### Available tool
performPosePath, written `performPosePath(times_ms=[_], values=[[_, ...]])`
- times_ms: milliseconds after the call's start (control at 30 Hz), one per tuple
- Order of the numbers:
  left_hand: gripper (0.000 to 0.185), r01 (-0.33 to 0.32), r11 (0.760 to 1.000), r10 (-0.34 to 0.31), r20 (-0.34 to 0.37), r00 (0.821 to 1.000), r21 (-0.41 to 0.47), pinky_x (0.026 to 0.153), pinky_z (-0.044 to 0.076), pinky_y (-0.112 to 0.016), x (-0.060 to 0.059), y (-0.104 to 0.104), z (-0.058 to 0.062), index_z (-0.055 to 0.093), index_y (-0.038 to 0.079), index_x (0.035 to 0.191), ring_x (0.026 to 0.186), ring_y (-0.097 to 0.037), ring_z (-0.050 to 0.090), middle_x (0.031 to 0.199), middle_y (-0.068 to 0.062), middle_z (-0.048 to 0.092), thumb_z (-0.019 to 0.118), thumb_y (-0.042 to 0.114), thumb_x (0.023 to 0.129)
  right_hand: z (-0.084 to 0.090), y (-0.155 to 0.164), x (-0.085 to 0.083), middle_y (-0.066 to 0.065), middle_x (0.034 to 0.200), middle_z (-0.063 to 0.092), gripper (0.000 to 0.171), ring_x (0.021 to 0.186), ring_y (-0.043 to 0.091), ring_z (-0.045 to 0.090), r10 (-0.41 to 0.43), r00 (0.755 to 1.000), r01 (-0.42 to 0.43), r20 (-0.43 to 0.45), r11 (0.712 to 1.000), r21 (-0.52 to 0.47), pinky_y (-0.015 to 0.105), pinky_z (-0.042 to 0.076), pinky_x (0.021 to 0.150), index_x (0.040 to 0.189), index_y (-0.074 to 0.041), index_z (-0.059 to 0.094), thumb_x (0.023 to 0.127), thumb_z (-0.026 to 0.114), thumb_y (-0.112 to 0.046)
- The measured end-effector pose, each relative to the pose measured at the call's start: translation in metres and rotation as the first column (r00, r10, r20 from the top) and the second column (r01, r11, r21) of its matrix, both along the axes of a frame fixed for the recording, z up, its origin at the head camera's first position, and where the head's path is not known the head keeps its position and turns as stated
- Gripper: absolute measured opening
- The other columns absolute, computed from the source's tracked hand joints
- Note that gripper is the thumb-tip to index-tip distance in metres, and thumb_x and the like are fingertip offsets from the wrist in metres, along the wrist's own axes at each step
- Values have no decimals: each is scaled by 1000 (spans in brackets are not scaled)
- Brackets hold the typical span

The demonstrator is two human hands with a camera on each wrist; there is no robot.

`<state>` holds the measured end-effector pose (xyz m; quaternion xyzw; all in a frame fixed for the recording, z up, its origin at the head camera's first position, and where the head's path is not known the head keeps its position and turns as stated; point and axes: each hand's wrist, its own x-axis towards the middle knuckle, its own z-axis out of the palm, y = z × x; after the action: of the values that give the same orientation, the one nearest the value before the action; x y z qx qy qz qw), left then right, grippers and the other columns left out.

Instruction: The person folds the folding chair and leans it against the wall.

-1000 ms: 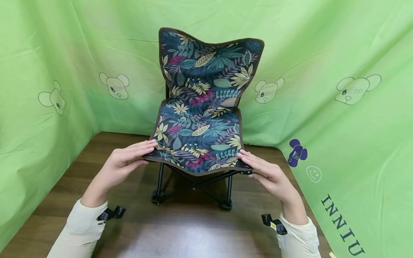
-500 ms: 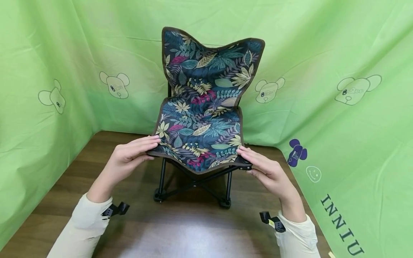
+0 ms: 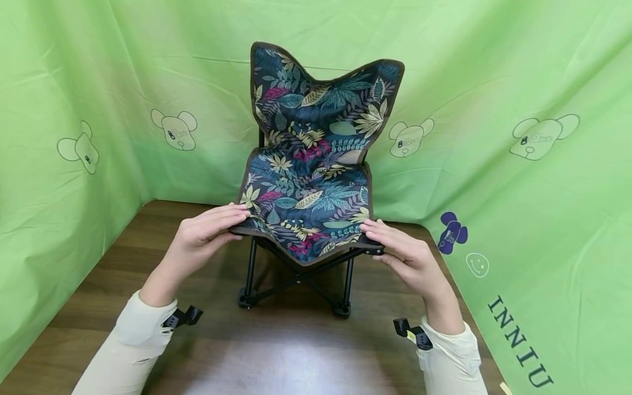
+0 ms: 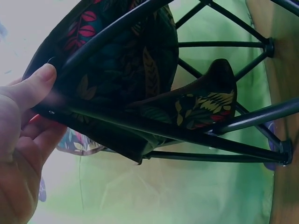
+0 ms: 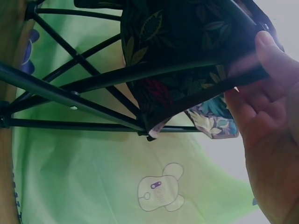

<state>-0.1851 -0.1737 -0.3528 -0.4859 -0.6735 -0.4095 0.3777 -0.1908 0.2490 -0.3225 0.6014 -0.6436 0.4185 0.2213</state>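
A small folding chair (image 3: 306, 197) with dark leaf-print fabric and a black crossed-tube frame stands upright, back away from me. My left hand (image 3: 204, 233) pinches the seat's front left corner, fingers on top and thumb beneath. At the front right corner, my right hand (image 3: 402, 249) holds on in the same way. The seat cloth sags in a shallow V between them. From below, the left wrist view shows my left thumb (image 4: 39, 84) by a frame tube. My right thumb (image 5: 268, 46) lies against the underside in the right wrist view.
The chair stands on a brown wood-grain table (image 3: 276, 356). Green cloth walls (image 3: 533, 219) printed with mouse-like heads enclose the back and both sides. The chair back rises close to the rear cloth.
The seat's front corners have drawn closer together, the left one moving right and up with my left hand. The fabric dips more at seat and backrest, and the front feet stand slightly nearer each other.
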Motion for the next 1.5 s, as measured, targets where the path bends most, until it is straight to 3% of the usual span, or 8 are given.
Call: performPosePath(times_ms=[167, 300, 467, 600, 900, 1000, 1200, 1500], values=[[53, -5, 1000, 6, -31, 1000, 10, 112, 45, -46, -6, 0, 0, 71, -11, 117, 119, -36, 67, 123, -22, 72, 81, -22, 66, 2, -7, 2, 35, 132, 61, 53, 134, 42, 55, -34, 999, 34, 0, 999, -13, 44, 33, 122, 121, 25, 60, 69, 67, 31], [50, 3, 999, -1, -51, 999, 34, 111, 46, -49, -10, -1, 0, 72, -11, 117, 118, -36, 68, 122, -22, 72, 82, -18, 68, 5, -13, 5, 34, 130, 62, 44, 132, 42, 57, -67, 998, 67, -8, 998, -15, 45, 34, 121, 121, 23, 61, 78, 71, 22], [31, -27, 999, 33, -123, 992, 46, 107, 49, -51, -17, -1, -1, 72, -9, 117, 116, -38, 68, 120, -23, 72, 77, 3, 89, 11, -23, 9, 34, 129, 63, 43, 131, 41, 58, -105, 994, 104, -21, 994, -21, 45, 35, 120, 120, 22, 63, 78, 73, 21], [31, -47, 996, 59, -165, 984, 77, 105, 50, -50, -22, -1, -1, 73, -8, 116, 113, -41, 69, 118, -24, 73, 69, 17, 98, 14, -31, 11, 34, 127, 64, 44, 130, 40, 59, -128, 991, 127, -31, 992, -27, 45, 37, 119, 119, 21, 64, 75, 74, 23], [28, 76, 985, -48, -180, 983, 152, 105, 50, -52, -30, -1, 0, 74, -11, 111, 112, -41, 69, 112, -28, 73, 71, 13, 96, 14, -43, 15, 34, 126, 65, 33, 129, 40, 60, -154, 987, 151, -32, 985, -83, 48, 38, 118, 115, 22, 65, 89, 75, 4], [28, 106, 979, -75, -177, 981, 172, 106, 50, -51, -32, -1, 1, 74, -12, 110, 111, -41, 69, 111, -28, 73, 72, 12, 96, 15, -47, 16, 34, 126, 65, 33, 129, 40, 60, -158, 987, 155, -31, 984, -87, 49, 38, 118, 115, 22, 65, 88, 75, 6], [27, 109, 982, -84, -157, 984, 154, 106, 49, -52, -29, 0, 10, 74, -11, 111, 112, -41, 69, 112, -28, 73, 72, 11, 96, 21, -49, 17, 35, 126, 64, 38, 129, 41, 60, -147, 989, 144, -31, 987, -77, 48, 38, 118, 115, 23, 65, 78, 75, 20], [28, 79, 989, -61, -146, 987, 124, 105, 49, -55, -27, 2, 23, 73, -9, 115, 113, -42, 68, 121, -21, 72, 76, -1, 89, 32, -56, 17, 35, 126, 64, 35, 129, 42, 59, -155, 988, 153, -14, 984, -93, 50, 37, 118, 116, 22, 65, 84, 76, 12]])
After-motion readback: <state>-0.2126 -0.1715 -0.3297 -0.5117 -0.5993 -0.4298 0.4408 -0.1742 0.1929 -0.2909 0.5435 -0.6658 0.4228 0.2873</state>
